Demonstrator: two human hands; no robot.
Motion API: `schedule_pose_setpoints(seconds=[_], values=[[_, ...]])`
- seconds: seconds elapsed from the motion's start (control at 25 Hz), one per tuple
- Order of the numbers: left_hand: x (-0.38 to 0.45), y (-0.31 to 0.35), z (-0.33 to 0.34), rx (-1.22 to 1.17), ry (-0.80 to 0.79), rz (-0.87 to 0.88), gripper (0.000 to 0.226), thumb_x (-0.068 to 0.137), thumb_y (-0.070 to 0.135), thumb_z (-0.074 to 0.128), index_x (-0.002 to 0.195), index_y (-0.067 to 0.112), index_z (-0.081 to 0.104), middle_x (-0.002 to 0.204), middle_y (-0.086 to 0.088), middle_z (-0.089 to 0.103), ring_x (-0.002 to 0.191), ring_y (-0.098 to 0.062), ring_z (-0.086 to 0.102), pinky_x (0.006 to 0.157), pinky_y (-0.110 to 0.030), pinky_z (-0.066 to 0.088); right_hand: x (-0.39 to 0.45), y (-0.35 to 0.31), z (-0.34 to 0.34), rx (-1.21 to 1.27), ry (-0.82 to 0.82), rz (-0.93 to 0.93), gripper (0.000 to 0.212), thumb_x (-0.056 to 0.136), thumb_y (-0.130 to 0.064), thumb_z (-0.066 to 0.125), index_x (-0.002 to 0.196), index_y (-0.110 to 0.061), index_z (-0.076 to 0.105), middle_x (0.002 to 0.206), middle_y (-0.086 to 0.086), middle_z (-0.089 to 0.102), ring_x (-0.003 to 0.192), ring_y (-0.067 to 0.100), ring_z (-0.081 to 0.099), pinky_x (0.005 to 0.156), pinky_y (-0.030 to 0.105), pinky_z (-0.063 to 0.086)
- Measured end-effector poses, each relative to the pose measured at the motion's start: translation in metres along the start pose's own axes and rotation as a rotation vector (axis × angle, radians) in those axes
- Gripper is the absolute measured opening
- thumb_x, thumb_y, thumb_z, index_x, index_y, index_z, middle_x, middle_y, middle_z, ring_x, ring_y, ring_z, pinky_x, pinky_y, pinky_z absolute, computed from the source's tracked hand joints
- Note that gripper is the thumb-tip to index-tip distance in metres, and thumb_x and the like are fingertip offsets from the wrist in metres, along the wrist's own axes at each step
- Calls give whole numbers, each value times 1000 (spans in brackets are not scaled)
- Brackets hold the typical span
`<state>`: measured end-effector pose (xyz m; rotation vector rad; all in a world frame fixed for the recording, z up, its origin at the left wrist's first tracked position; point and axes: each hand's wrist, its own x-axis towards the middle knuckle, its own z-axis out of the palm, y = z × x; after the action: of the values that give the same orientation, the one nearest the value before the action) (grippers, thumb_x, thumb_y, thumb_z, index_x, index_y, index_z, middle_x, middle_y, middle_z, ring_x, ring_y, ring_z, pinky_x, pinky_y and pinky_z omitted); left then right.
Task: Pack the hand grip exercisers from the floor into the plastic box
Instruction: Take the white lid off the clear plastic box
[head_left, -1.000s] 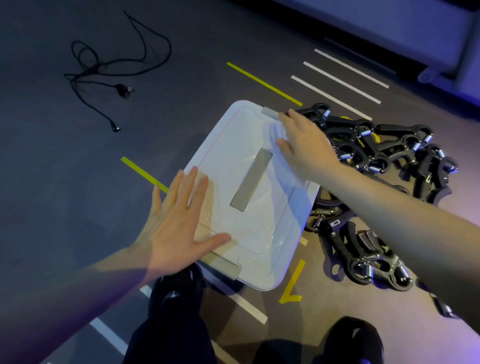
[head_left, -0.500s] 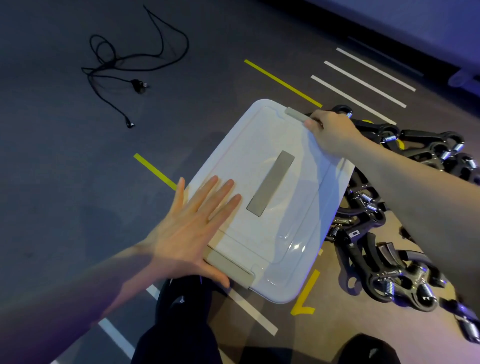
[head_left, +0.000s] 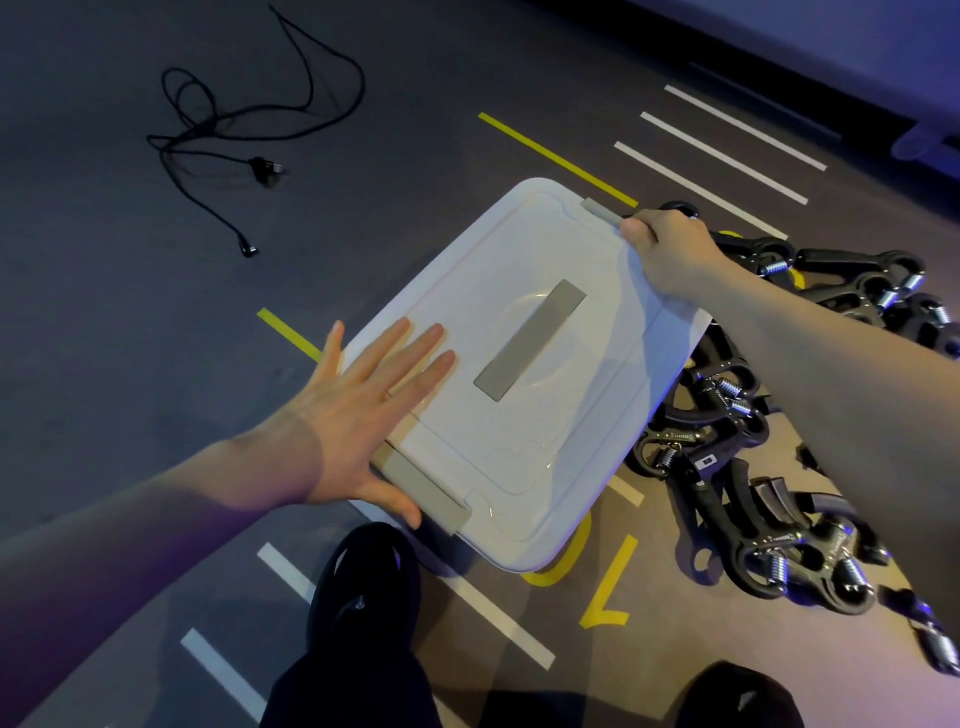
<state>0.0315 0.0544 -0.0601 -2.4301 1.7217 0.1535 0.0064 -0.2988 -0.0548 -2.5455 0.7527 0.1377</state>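
A white plastic box (head_left: 561, 431) with its lid on stands on the floor, a grey handle strip (head_left: 530, 339) across the lid's middle. My left hand (head_left: 363, 415) lies flat with fingers spread on the lid's near-left part, its thumb beside the near grey latch (head_left: 426, 488). My right hand (head_left: 670, 254) is curled over the box's far-right edge at the far grey latch (head_left: 600, 211). A heap of black hand grip exercisers (head_left: 727, 467) with metal springs lies on the floor to the right of the box.
A black cable (head_left: 228, 130) lies loose on the dark floor at the far left. White and yellow tape lines (head_left: 717, 156) mark the floor around the box. My black-trousered knee (head_left: 363, 597) and shoe (head_left: 737, 696) are at the bottom.
My right hand slid from the top of the lid to the far-right edge and curled around it at the latch. My left hand shifted a little farther onto the lid.
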Motion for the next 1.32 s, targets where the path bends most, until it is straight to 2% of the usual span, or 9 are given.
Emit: schedule_pose_setpoints(seconds=[0.24,0.4,0.48,0.6,0.72,0.84,0.96,1.16,1.32], values=[[-1,-1,-1,-72,-35,3,132,47,96,33,149,22,-5,156,-3,-4,142,-24,-7,101,-63,3,7,-3,0,-101,30,58,46,103,-29,25,111,6,54,103,28,56,101,41,53,74,33,32],[-5,1,-3,-171,-48,-23,130,48,96,35,147,28,-15,156,1,-17,141,-18,-20,107,-59,-10,-8,-10,9,-181,118,-19,50,101,-37,25,137,-3,35,138,24,42,124,40,42,98,45,35],[-14,9,-5,-294,6,-121,118,59,93,31,148,28,-10,156,3,-18,142,-17,-21,110,-61,-7,-36,-23,16,-278,172,-181,61,98,-46,26,144,-6,27,151,16,28,137,35,29,110,48,26],[-31,36,-3,-484,116,-415,105,70,83,26,148,23,-10,155,4,-22,142,-19,-21,110,-56,-6,-100,-48,34,-355,3,-400,81,86,-65,10,151,-18,10,160,5,5,147,29,5,113,56,10],[-40,65,1,-725,122,-651,103,72,81,25,137,26,-33,143,12,-42,137,-14,-30,112,-45,-5,-147,-59,59,-428,-144,-468,83,82,-72,10,151,-28,-4,159,-2,-11,147,28,-10,110,63,4],[-42,77,4,-888,191,-684,100,84,63,37,138,15,-33,141,5,-46,134,-8,-34,115,-32,-5,-156,-61,68,-405,-142,-439,81,83,-71,9,151,-30,-7,159,-6,-13,146,25,-14,110,64,0],[-41,81,3,-1041,223,-770,88,93,42,40,140,15,-31,149,1,-35,139,-6,-17,115,-29,6,-155,-59,71,-409,-87,-436,76,86,-69,7,151,-30,-5,159,-7,-11,147,24,-12,111,63,0],[-35,86,-3,-1311,267,-860,89,94,32,45,137,33,-33,151,1,28,129,-29,41,106,-45,36,-157,-60,74,-449,-52,-431,73,87,-65,3,151,-29,-3,160,-6,-7,147,24,-7,112,63,3],[-27,88,-8,-1386,296,-910,100,91,24,54,136,31,-36,143,1,40,122,-25,48,100,-45,43,-157,-59,73,-441,-47,-432,74,86,-65,1,151,-29,-1,160,-6,-6,147,24,-7,112,62,3]])
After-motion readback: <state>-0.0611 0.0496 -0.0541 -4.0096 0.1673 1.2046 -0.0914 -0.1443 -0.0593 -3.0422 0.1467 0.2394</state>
